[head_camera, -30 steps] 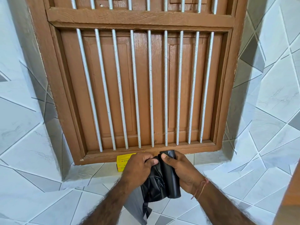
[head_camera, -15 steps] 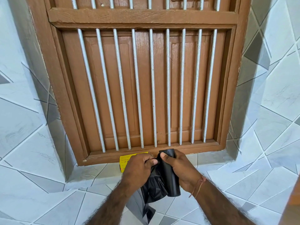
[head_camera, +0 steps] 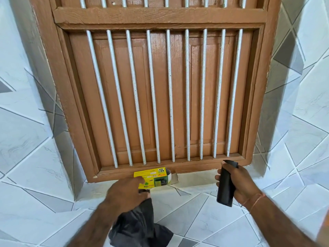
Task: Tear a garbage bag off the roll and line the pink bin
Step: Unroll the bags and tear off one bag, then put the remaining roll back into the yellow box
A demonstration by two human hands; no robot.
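Note:
My right hand (head_camera: 236, 184) grips the black roll of garbage bags (head_camera: 225, 188), held upright in front of the window's lower right corner. My left hand (head_camera: 126, 193) pinches a loose black garbage bag (head_camera: 140, 227), which hangs crumpled below it and is separate from the roll. The two hands are well apart. The pink bin is not in view.
An open yellow bag box (head_camera: 154, 177) lies on the tiled sill (head_camera: 192, 182) just behind my left hand. Above it is a brown wooden window (head_camera: 160, 97) with white metal bars. White and grey tiled walls (head_camera: 32, 139) close in on both sides.
The bag has come off the roll: my hands, together before, have pulled apart, the left going down-left with the bag, the right going right with the roll. The view has moved closer.

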